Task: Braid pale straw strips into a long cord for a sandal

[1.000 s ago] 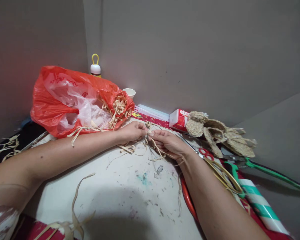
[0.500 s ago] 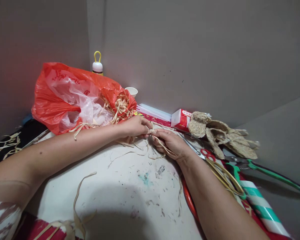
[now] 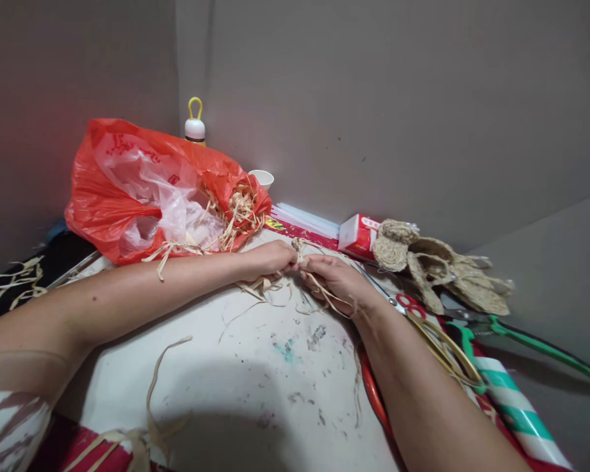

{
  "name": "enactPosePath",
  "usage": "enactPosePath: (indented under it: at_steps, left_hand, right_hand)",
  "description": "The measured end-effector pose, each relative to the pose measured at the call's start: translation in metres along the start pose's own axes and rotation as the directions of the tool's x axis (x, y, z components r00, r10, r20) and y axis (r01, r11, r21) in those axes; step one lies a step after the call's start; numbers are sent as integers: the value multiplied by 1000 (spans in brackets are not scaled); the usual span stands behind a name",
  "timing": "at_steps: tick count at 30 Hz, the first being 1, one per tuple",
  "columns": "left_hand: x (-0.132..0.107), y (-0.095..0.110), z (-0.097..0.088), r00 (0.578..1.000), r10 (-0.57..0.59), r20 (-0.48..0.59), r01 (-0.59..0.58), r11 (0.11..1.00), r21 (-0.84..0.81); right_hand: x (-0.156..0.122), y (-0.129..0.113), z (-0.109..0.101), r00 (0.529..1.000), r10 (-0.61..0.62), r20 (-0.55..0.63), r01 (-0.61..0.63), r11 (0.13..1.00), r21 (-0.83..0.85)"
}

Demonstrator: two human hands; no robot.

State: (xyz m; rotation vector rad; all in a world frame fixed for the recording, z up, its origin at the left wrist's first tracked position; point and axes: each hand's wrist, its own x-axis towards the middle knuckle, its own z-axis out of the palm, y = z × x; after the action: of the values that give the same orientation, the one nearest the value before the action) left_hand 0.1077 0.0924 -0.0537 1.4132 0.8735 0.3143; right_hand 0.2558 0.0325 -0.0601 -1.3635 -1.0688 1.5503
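Note:
My left hand (image 3: 269, 257) and my right hand (image 3: 335, 280) meet at the far side of a stained white round board (image 3: 255, 367). Both pinch a small braided piece of tan raffia (image 3: 299, 248) that sticks up between the fingertips. Loose raffia strands (image 3: 263, 288) trail from the piece under my left hand and across my right palm. Fingers of both hands are closed on the strands.
A red plastic bag (image 3: 128, 190) spilling raffia lies at the back left, with a bottle (image 3: 195, 124) and a white cup (image 3: 263, 177) behind it. At right are a red box (image 3: 356, 235), woven raffia pieces (image 3: 437, 265), red-handled scissors (image 3: 408, 303), green-handled pliers (image 3: 521, 334) and a striped roll (image 3: 516, 406).
The braided piece dipped low between my hands half a second ago and now stands up again. My hands stay together at the same spot, shifting only slightly.

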Motion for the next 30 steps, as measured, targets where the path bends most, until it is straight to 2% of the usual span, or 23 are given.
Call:
enactPosePath:
  at_steps: [7, 12, 15, 18, 22, 25, 30]
  left_hand:
    - [3, -3, -3, 989, 111, 96, -117, 992, 52]
    - [-1, 1, -6, 987, 100, 129, -109, 992, 68]
    - [-3, 3, -7, 990, 93, 103, -102, 991, 81]
    - [-3, 2, -5, 993, 97, 69, -104, 989, 101]
    - [0, -3, -3, 992, 115, 54, -121, 986, 114]
    - [1, -4, -2, 991, 124, 44, -128, 987, 100]
    - [-1, -1, -3, 997, 78, 22, -79, 997, 23]
  right_hand:
    - [-2, 1, -8, 1000, -4, 28, 6, 997, -78]
    - [-5, -2, -6, 998, 12, 57, -2, 984, -176]
    - [-9, -6, -4, 999, 11, 43, 1, 967, -256]
    - [-13, -12, -4, 1000, -19, -17, 9, 891, -453]
    - [-15, -21, -6, 988, -113, -106, 8, 723, -691]
    - [-14, -23, -1, 973, -180, -143, 4, 635, -773]
    - [-16, -26, 24, 961, -224, -164, -13, 553, -833]
